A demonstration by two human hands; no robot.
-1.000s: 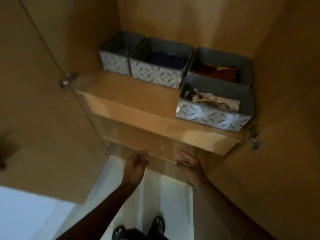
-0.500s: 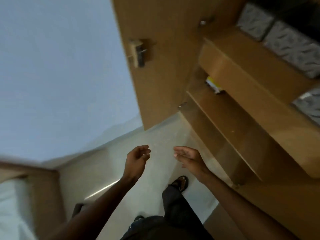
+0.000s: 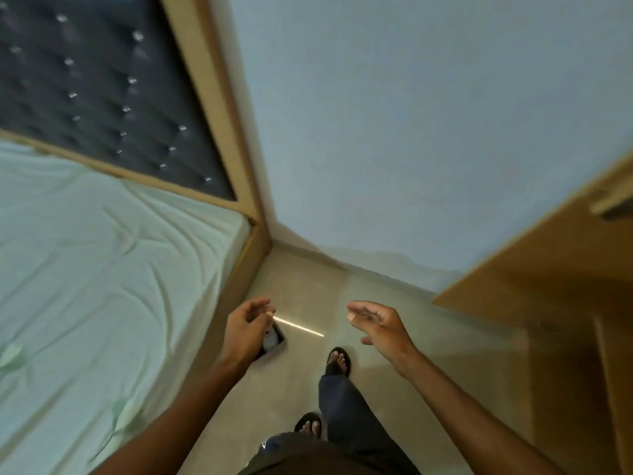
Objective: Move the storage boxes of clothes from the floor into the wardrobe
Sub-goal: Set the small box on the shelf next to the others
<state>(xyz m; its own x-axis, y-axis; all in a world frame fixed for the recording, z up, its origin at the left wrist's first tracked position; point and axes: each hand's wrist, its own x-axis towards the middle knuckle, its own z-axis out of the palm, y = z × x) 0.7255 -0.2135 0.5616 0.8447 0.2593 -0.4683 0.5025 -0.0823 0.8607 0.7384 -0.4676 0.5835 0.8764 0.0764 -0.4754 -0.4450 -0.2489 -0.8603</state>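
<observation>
Head view, from your body outward: one dark trouser leg [image 3: 342,413] and two sandals, the rear sandal [image 3: 308,427] close to you and the forward sandal [image 3: 339,361] a step ahead. A pale mark on the garment at your waist is too blurred to read.

Beyond them are your two hands, both released and grasping nothing. Your left hand [image 3: 248,332] has loosely curled fingers, and your right hand [image 3: 380,325] is spread with its fingers bent.

Just past your left hand, one dark-rimmed object [image 3: 275,339] with something pale inside sits on the beige floor [image 3: 308,286], against the bed frame [image 3: 239,286]. Your hand hides most of it, so I cannot tell whether it is a storage box. It lies well apart from your right hand. One bright streak [image 3: 298,326] crosses the floor beside it.

To your left lies one wrinkled pale green mattress [image 3: 102,269], with a dark tufted headboard [image 3: 85,80] behind it. Ahead is the bluish wall [image 3: 411,132]. On your right stands one wardrobe door [image 3: 548,269] with a handle [image 3: 613,207].
</observation>
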